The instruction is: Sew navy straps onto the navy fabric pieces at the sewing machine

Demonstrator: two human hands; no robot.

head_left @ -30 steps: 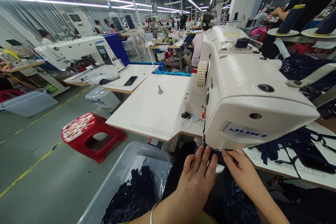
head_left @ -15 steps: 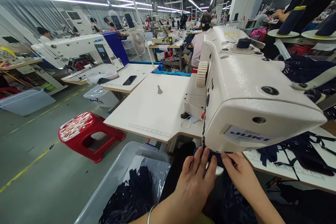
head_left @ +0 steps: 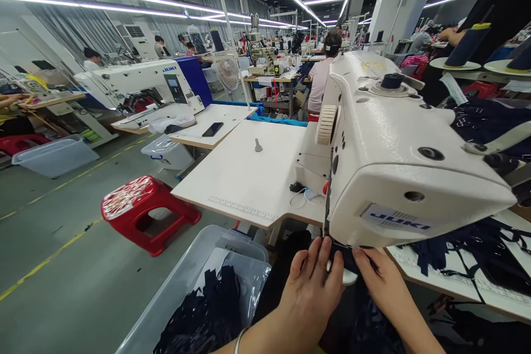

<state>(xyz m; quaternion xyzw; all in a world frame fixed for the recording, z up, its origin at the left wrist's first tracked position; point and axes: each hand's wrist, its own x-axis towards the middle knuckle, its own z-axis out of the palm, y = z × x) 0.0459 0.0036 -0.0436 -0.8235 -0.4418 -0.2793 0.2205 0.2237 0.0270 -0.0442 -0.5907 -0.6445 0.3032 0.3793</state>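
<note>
Both of my hands work at the front end of a white JUKI sewing machine (head_left: 398,177), low under its head. My left hand (head_left: 309,287) reaches in with fingers outstretched and somewhat spread, the fingertips resting on dark navy fabric (head_left: 345,257); its thumb is hidden. Between the thumb and forefinger of my right hand (head_left: 384,282), the right part of that fabric is pinched. A narrow black strip (head_left: 327,221) runs down beside the machine head to my left fingertips. The white rounded machine arm (head_left: 350,277) shows just below the fabric. The needle is out of sight.
A clear plastic bin (head_left: 166,298) with navy strips (head_left: 207,310) stands at lower left, near a red stool (head_left: 153,221). A grey metal piece (head_left: 258,145) lies on the white table (head_left: 236,177). Strapped navy pieces (head_left: 452,249) cover the right table. A co-worker (head_left: 321,77) sits ahead.
The view has shifted slightly, so the surroundings appear a little further right and lower. My hands keep nearly the same position on the fabric.
</note>
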